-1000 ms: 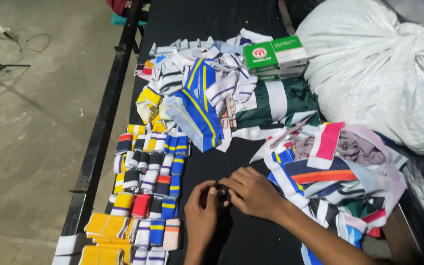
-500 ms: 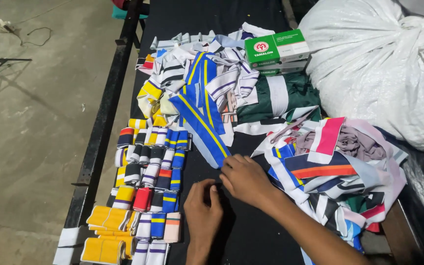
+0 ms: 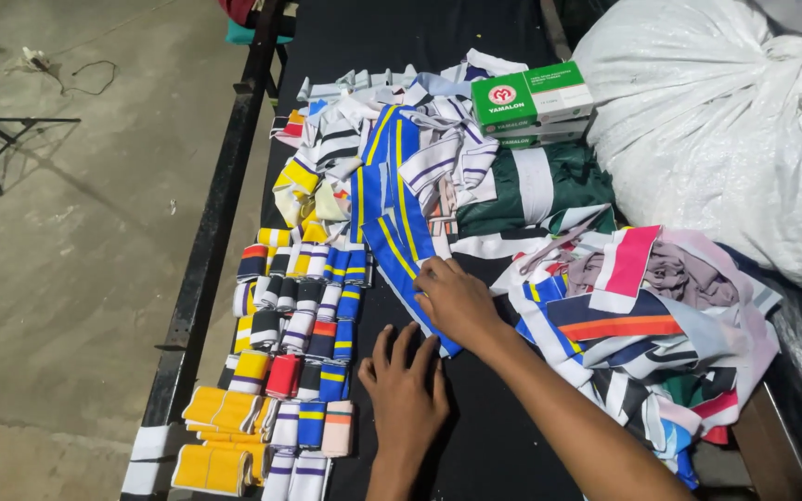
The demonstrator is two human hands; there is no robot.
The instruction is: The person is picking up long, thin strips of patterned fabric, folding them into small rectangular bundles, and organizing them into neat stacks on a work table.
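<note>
A long blue fabric strip with yellow stripes [image 3: 392, 199] lies stretched from the cloth heap toward me on the black table [image 3: 503, 436]. My right hand [image 3: 457, 299] lies palm down on the strip's near end, fingers curled over its edge. My left hand [image 3: 407, 391] rests flat on the bare black surface just below it, fingers spread and holding nothing. Left of both hands stand rows of folded striped ribbed bands [image 3: 301, 306] in blue, white, black, red and yellow.
A heap of mixed striped cloth pieces [image 3: 642, 315] lies to the right, another [image 3: 392, 121] behind the strip. A green and white box [image 3: 531, 97] and a large white sack [image 3: 717, 121] sit at the back right. Yellow folded pieces [image 3: 220, 413] lie near the table's black left rail [image 3: 206, 260].
The blue and yellow strip, bunched up before, now lies pulled out straight toward me. My right hand moved up onto its end; my left hand opened flat on the table.
</note>
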